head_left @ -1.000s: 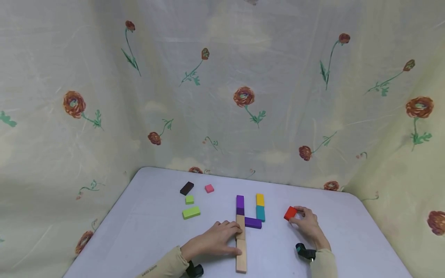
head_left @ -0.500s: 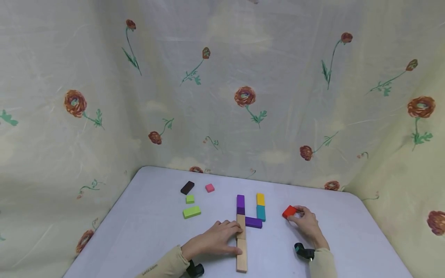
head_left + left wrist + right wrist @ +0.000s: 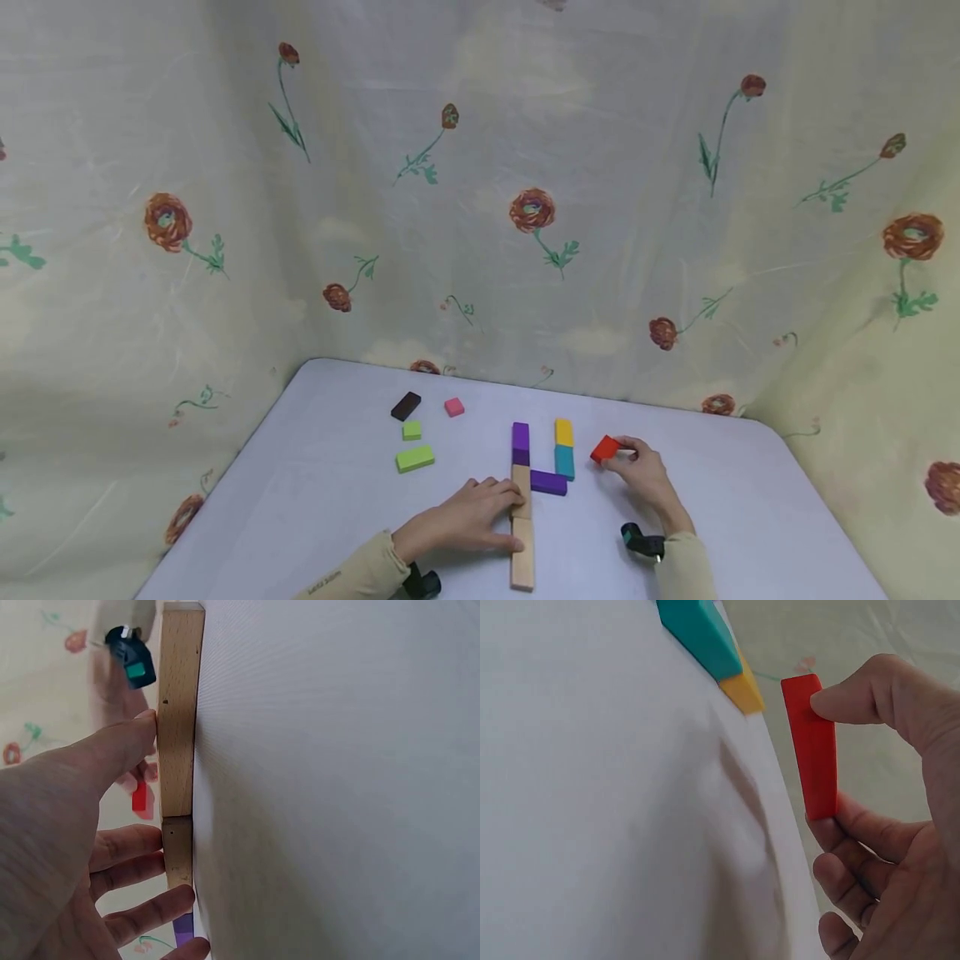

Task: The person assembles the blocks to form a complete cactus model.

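My right hand (image 3: 643,477) pinches a red block (image 3: 605,449) between thumb and fingers, to the right of a teal block (image 3: 565,462) and a yellow block (image 3: 564,432). In the right wrist view the red block (image 3: 810,746) is off the table. My left hand (image 3: 467,518) lies against two natural wood blocks (image 3: 522,554) set end to end. In the left wrist view its thumb touches the longer wood block (image 3: 180,712) and its fingers, spread and fairly straight, touch the shorter one (image 3: 178,851). One purple block (image 3: 521,443) continues that line; another purple block (image 3: 548,482) lies crosswise.
On the left of the white table (image 3: 300,500) lie a dark brown block (image 3: 406,407), a pink block (image 3: 454,407), a small green block (image 3: 412,431) and a longer green block (image 3: 415,458). A flowered curtain (image 3: 480,250) hangs behind the table.
My right hand has moved left with the red block, bringing it closer to the teal and yellow blocks. My left hand has stayed on the wood blocks.
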Demonstrator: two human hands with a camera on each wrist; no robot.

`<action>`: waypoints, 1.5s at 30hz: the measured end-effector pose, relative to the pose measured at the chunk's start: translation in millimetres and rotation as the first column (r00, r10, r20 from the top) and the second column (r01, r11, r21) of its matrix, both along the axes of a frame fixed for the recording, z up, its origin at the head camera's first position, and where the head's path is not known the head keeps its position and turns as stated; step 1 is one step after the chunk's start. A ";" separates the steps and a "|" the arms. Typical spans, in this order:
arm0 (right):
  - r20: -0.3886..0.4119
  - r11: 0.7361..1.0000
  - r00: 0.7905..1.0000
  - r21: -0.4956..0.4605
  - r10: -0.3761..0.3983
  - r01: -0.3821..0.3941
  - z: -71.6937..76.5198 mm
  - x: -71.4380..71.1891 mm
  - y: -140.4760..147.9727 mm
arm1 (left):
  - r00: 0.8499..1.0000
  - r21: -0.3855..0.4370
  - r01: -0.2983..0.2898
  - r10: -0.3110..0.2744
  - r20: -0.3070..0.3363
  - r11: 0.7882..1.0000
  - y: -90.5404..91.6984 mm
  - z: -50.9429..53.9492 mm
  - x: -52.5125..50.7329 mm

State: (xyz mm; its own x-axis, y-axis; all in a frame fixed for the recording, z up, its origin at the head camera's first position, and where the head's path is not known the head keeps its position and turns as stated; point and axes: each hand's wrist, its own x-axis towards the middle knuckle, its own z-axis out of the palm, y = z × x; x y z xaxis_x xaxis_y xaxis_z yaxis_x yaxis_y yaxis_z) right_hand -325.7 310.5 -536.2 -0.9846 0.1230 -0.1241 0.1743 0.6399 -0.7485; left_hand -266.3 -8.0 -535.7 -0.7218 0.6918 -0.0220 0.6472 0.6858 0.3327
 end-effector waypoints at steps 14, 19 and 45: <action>-0.100 0.997 0.992 0.020 0.080 -0.079 8.0 -28.3 -48.2 | 1.000 -0.013 -0.006 0.006 0.022 1.000 -1.0 -0.8 -0.5; -0.094 0.990 0.988 0.068 0.126 -0.120 12.6 -49.6 -59.4 | 0.999 -0.008 0.002 -0.001 0.036 1.000 -0.8 0.3 0.0; -0.047 0.916 0.961 0.318 0.274 -0.245 4.1 -96.1 -89.9 | 0.999 -0.022 0.019 -0.019 0.026 1.000 -3.1 0.3 -4.7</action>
